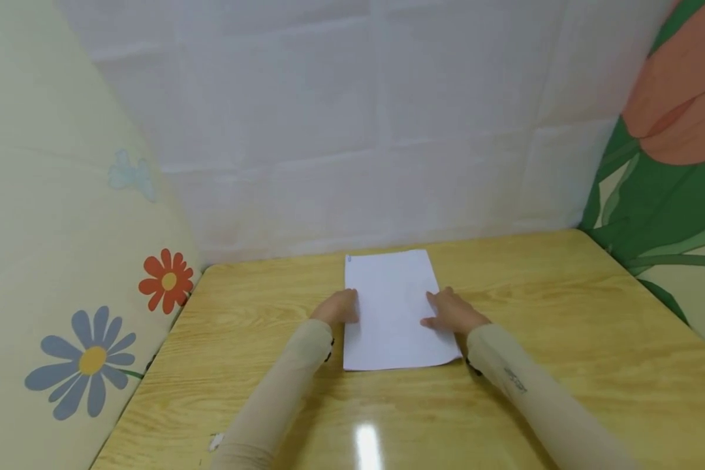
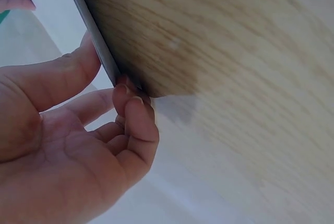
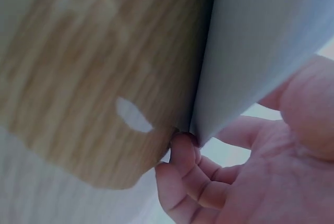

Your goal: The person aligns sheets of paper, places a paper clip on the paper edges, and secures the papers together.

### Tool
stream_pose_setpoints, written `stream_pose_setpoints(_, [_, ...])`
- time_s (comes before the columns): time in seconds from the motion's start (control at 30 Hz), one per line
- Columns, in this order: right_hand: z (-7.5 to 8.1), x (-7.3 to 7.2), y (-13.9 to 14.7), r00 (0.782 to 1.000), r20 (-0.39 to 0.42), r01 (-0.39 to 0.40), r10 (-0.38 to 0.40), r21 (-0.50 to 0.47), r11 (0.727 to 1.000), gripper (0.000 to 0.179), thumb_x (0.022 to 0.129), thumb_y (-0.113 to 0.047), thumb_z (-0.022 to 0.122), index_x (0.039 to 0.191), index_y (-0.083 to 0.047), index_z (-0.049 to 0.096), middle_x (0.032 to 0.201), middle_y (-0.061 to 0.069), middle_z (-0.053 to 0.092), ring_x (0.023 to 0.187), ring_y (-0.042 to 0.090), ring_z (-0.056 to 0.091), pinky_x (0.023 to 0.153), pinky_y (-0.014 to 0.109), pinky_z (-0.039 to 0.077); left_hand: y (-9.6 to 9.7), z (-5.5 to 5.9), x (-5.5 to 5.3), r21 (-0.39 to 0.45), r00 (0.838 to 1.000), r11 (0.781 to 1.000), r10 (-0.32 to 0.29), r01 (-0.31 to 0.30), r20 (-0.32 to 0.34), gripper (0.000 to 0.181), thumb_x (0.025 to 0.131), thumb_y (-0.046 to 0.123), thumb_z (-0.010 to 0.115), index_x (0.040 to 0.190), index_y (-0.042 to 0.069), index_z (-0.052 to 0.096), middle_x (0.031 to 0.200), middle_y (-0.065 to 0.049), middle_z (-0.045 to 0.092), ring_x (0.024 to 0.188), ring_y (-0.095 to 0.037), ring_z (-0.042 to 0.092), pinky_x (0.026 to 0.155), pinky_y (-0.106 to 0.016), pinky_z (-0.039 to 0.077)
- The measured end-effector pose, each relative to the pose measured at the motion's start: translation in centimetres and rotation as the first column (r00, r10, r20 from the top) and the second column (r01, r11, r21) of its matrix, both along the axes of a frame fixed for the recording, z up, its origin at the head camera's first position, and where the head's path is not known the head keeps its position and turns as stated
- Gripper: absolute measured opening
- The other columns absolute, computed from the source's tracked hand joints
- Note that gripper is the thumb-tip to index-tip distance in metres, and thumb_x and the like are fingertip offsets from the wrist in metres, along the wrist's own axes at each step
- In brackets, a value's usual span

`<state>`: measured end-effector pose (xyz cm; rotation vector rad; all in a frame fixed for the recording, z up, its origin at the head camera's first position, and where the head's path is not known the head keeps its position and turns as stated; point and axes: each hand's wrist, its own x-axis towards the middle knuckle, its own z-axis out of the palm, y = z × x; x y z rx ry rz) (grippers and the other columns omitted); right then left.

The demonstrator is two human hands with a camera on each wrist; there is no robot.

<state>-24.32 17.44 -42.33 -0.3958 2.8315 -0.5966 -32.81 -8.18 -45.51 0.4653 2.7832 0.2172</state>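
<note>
A white paper stack (image 1: 390, 313) lies on the wooden table, its long sides facing my two hands; a small bluish mark shows at its far left corner. My left hand (image 1: 339, 307) holds the left long edge. In the left wrist view, the thumb (image 2: 78, 70) lies over the paper's face and curled fingers meet its edge. On the opposite side my right hand (image 1: 454, 312) grips the right edge, thumb over the top. Curled fingertips (image 3: 182, 153) reach the paper's edge in the right wrist view. The near right corner lifts slightly.
The wood-grain table (image 1: 258, 307) runs back to a white cloth wall (image 1: 282, 130). Flower-printed panels stand at left (image 1: 88, 248) and right (image 1: 670, 215). A small white patch (image 1: 215, 442) marks the table near the left sleeve.
</note>
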Motion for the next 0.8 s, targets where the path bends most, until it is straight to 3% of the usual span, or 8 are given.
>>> stream_pose_setpoints(0.03, [0.0, -0.1, -0.1, 1.000, 0.001, 0.005, -0.005, 0.004, 1.000, 0.067, 0.092, -0.025, 0.066, 0.138, 0.015, 0.037, 0.133, 0.048, 0.030, 0.127, 0.057, 0.031, 0.104, 0.059, 0.031, 0.0, -0.2, -0.3, 0.012, 1.000, 1.000, 0.011, -0.011, 0.023, 0.061, 0.081, 0.011, 0.074, 0.135, -0.004, 0.048, 0.138, -0.018, 0.051, 0.129, -0.031, 0.046, 0.109, -0.036, 0.033])
stream_pose_setpoints(0.13, [-0.1, -0.3, -0.4, 1.000, -0.007, 0.014, -0.014, 0.031, 0.999, 0.067, 0.091, -0.027, 0.067, 0.138, 0.012, 0.040, 0.133, 0.048, 0.031, 0.125, 0.059, 0.031, 0.102, 0.062, 0.031, 0.5, 2.9, 2.1, -0.004, 0.995, 0.997, 0.073, -0.073, 0.066, 0.061, 0.085, 0.008, 0.070, 0.139, -0.004, 0.044, 0.141, -0.019, 0.047, 0.133, -0.033, 0.041, 0.111, -0.040, 0.030])
stream_pose_setpoints(0.27, [-0.1, -0.4, -0.6, 0.999, -0.022, 0.028, -0.027, 0.065, 0.997, 0.066, 0.089, -0.029, 0.068, 0.138, 0.009, 0.043, 0.130, 0.046, 0.035, 0.119, 0.059, 0.035, 0.097, 0.064, 0.035, 0.6, 4.9, 4.1, 0.011, 0.994, 0.996, 0.093, -0.094, 0.060, 0.061, 0.087, 0.008, 0.068, 0.141, -0.002, 0.043, 0.141, -0.020, 0.047, 0.133, -0.038, 0.038, 0.111, -0.046, 0.028])
stream_pose_setpoints(0.37, [0.0, -0.4, -0.4, 0.999, -0.021, 0.041, -0.040, 0.071, 0.997, 0.067, 0.089, -0.029, 0.069, 0.139, 0.008, 0.043, 0.129, 0.045, 0.035, 0.117, 0.058, 0.036, 0.095, 0.063, 0.038, 0.6, 5.3, 4.6, 0.058, 0.992, 0.992, 0.107, -0.112, 0.070, 0.062, 0.088, 0.010, 0.069, 0.143, 0.002, 0.042, 0.145, -0.017, 0.044, 0.136, -0.037, 0.034, 0.113, -0.046, 0.025])
stream_pose_setpoints(0.57, [-0.2, -0.5, 1.3, 0.998, -0.035, 0.047, -0.046, 0.026, 0.999, 0.065, 0.091, -0.029, 0.066, 0.140, 0.006, 0.042, 0.128, 0.043, 0.036, 0.115, 0.056, 0.037, 0.093, 0.063, 0.038, 1.2, 5.0, 4.2, 0.107, 0.993, 0.989, 0.100, -0.106, 0.061, 0.062, 0.090, 0.012, 0.068, 0.145, 0.005, 0.041, 0.147, -0.014, 0.041, 0.137, -0.033, 0.034, 0.113, -0.042, 0.024])
stream_pose_setpoints(0.7, [-0.2, -0.4, 2.8, 0.998, -0.034, 0.049, -0.050, -0.029, 0.998, 0.058, 0.094, -0.025, 0.062, 0.138, 0.008, 0.044, 0.125, 0.040, 0.039, 0.115, 0.054, 0.037, 0.095, 0.061, 0.037, 1.4, 5.2, 3.9, 0.089, 0.992, 0.988, 0.127, -0.129, 0.026, 0.058, 0.087, 0.014, 0.071, 0.140, 0.005, 0.048, 0.143, -0.016, 0.046, 0.134, -0.037, 0.038, 0.111, -0.047, 0.028])
stream_pose_setpoints(0.8, [0.6, -0.2, 3.5, 0.995, -0.075, 0.058, -0.063, -0.075, 0.996, 0.050, 0.097, -0.021, 0.057, 0.135, 0.010, 0.046, 0.124, 0.040, 0.040, 0.114, 0.056, 0.038, 0.094, 0.063, 0.037, 1.4, 5.6, 3.8, 0.080, 0.986, 0.984, 0.162, -0.158, -0.043, 0.054, 0.086, 0.014, 0.073, 0.134, 0.002, 0.053, 0.135, -0.021, 0.052, 0.127, -0.039, 0.043, 0.107, -0.050, 0.032])
